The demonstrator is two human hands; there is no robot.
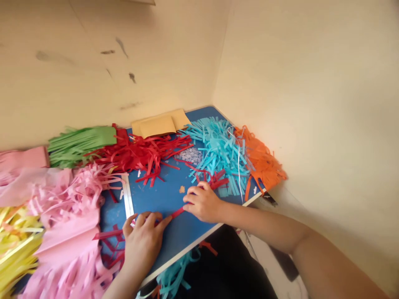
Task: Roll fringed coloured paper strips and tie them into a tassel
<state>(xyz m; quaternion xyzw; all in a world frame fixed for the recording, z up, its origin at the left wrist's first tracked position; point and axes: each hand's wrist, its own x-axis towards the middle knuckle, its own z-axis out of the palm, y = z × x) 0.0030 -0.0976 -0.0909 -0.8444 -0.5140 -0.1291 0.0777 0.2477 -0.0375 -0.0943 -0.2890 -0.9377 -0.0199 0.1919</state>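
A narrow red paper strip (178,213) stretches between my two hands, low over the blue table (162,189). My left hand (144,234) is closed on its left end, with fringed red ends spreading out beyond the wrist side. My right hand (203,202) grips the other end, and more red fringe (217,180) sticks out past its fingers toward the blue fringed paper. Fingertips of both hands partly hide the strip.
Red fringe (140,151), green fringe (81,143), light blue fringe (221,149) and orange fringe (262,160) lie along the back. Pink (68,241) and yellow paper (15,249) fill the left. Brown envelopes (158,126) and small grey pieces (190,155) lie near the walls.
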